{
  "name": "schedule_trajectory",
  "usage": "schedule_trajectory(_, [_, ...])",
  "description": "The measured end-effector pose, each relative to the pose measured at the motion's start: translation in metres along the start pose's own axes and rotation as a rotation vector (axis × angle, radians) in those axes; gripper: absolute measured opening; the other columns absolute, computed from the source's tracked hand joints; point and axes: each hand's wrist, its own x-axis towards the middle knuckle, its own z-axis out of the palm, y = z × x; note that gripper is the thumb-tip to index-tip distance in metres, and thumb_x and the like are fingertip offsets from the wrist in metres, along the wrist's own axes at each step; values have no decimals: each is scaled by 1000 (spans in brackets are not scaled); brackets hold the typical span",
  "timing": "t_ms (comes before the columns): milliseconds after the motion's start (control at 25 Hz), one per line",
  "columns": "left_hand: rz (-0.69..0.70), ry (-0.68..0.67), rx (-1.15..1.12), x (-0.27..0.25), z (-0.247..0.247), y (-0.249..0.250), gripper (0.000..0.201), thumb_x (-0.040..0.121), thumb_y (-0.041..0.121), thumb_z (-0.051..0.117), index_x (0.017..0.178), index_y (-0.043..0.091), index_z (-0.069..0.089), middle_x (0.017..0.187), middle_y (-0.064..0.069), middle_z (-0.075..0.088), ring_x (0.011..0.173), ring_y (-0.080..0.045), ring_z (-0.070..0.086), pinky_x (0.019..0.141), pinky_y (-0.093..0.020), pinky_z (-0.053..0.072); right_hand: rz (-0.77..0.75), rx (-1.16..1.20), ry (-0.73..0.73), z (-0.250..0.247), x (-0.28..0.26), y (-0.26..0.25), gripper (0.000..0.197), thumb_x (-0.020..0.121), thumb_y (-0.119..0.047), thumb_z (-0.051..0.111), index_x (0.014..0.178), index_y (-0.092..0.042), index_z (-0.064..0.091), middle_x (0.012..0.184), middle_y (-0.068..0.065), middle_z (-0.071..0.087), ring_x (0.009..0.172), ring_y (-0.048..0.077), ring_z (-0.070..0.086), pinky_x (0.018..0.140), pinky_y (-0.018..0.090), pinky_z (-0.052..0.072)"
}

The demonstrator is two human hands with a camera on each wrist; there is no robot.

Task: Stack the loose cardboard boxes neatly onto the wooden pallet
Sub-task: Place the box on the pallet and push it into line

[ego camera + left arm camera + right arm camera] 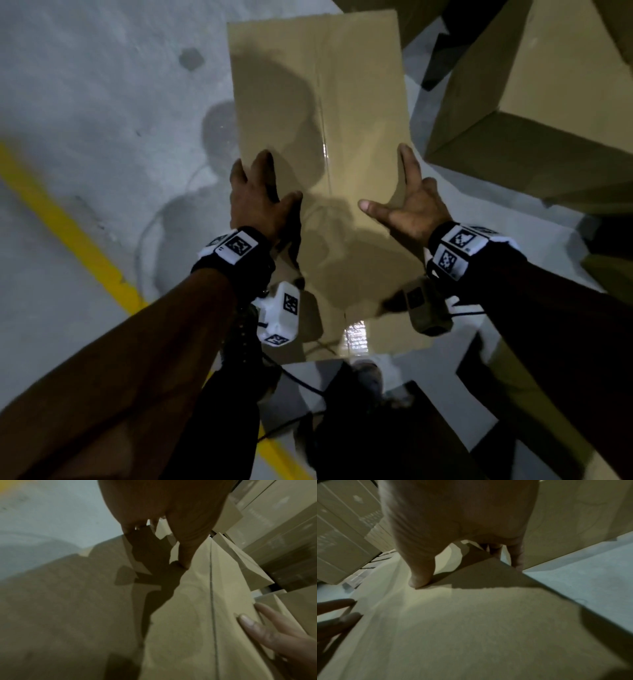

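A long brown cardboard box [318,102], its top seam taped, is held in front of me above the grey floor. My left hand [263,192] grips its left edge, thumb on the top face and fingers wrapped over the side. My right hand [407,202] grips the right edge, thumb spread on top and fingers down the side. In the left wrist view the thumb [185,547] presses on the box [188,615]. The right wrist view shows the box top [471,628] under my right hand [453,520]. No pallet shows in any view.
More cardboard boxes [534,85] stand close on the right, another [534,411] at lower right. Stacked boxes [283,520] fill the background. A yellow floor line [68,233] runs on the left across grey concrete. A dark cable [301,380] lies by my feet.
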Motion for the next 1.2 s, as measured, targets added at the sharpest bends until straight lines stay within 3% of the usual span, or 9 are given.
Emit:
schedule_trajectory(120, [28,-26,-82,2,2,-13,87,87,40,72,156,34,19,163,-10,10,148,-27,21,106,-24,21,-43,171,49,3,4,-5,113,79,-51,81,155,-52,-2,161,11,25,144,32,34,105,30,31])
schedule_trajectory(200, [37,-28,-115,5,5,-17,89,86,42,73,155,38,18,162,-9,15,147,-27,24,102,-22,21,-67,237,88,6,7,-4,114,76,-48,84,156,-52,3,163,4,27,146,27,31,111,31,29])
schedule_trajectory(320, [42,-41,-124,7,3,-23,92,84,41,75,156,39,17,162,-11,15,147,-29,23,103,-24,21,-59,259,98,10,4,-7,113,75,-45,85,155,-54,6,163,0,29,147,25,32,110,30,28])
schedule_trajectory(520, [65,-42,-124,9,-39,-5,93,83,44,75,155,42,16,162,-9,16,147,-29,25,102,-25,21,-93,256,162,-6,-17,-43,111,73,-49,85,153,-57,8,163,-2,28,148,25,29,120,41,28])
schedule_trajectory(720, [157,1,-192,2,-155,69,94,78,46,78,154,41,22,158,-12,24,142,-31,34,110,-34,31,-162,392,222,-71,-81,-143,111,65,-54,83,147,-65,9,165,-4,22,150,24,26,121,50,28])
schedule_trajectory(880, [244,93,-258,-48,-294,145,97,71,55,75,153,39,26,156,-7,28,142,-23,35,116,-35,33,-262,387,320,-152,-179,-255,110,74,-43,84,156,-51,11,165,-4,24,149,19,26,120,37,25])
schedule_trajectory(960, [260,136,-264,-76,-354,172,93,75,50,75,154,38,26,155,-7,28,141,-22,36,112,-27,31,-313,370,345,-179,-224,-300,108,77,-42,83,157,-48,11,165,-4,23,149,18,25,116,32,23])
schedule_trajectory(1040, [306,174,-251,-100,-412,193,92,77,46,75,154,35,26,156,-8,27,140,-22,36,107,-21,28,-354,377,379,-201,-265,-341,106,77,-42,81,157,-48,11,165,-4,24,149,19,26,117,34,24])
schedule_trajectory(1200, [363,272,-206,-139,-506,213,89,80,44,78,153,39,27,154,-6,28,138,-25,38,108,-33,34,-429,427,412,-217,-325,-411,104,76,-44,82,155,-52,13,163,-4,29,147,21,29,119,41,27])
